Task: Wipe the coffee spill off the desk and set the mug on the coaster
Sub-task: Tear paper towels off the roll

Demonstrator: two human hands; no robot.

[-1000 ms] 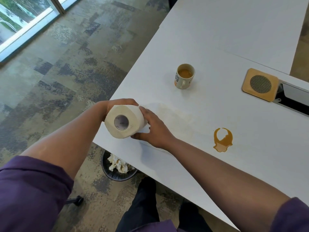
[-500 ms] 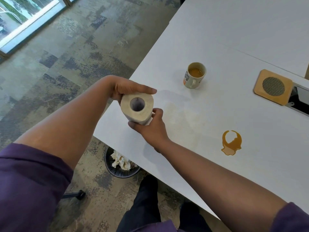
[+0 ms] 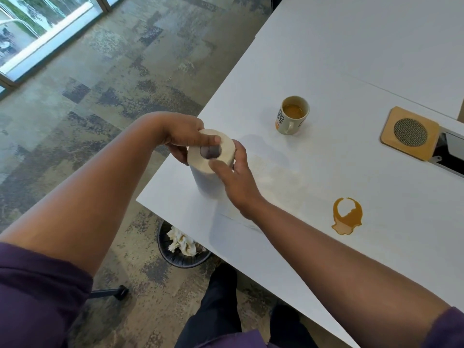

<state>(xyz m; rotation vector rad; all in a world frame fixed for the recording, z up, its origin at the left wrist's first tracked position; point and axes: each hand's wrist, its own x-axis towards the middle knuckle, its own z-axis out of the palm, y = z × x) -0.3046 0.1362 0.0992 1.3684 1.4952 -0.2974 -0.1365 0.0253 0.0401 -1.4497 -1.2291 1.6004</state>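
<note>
Tipped upright since a moment ago, when it lay on its side in the air, the toilet paper roll (image 3: 212, 162) now stands on end near the corner of the white desk (image 3: 351, 59), its hollow core facing the camera. Both forearms reach in from purple sleeves; the left hand (image 3: 179, 136) curls over the roll's top rim from the far side, fingers gripping the paper, while the right hand (image 3: 236, 177) clasps the roll's near side, thumb laid across the rim. A loose sheet trails from the roll under the right wrist. Right of the roll, well apart, the coffee spill (image 3: 347, 217) sits as a brown ring-shaped puddle, unwiped, with a faint pale smear between roll and puddle. Beyond the roll, the mug (image 3: 292, 118) stands upright on bare desk, holding brown coffee, handle toward the camera. Farther right lies the square wooden coaster (image 3: 409, 133) with a round mesh centre. Below the desk edge, a black wastebasket (image 3: 183, 257) holds crumpled tissue.
</note>
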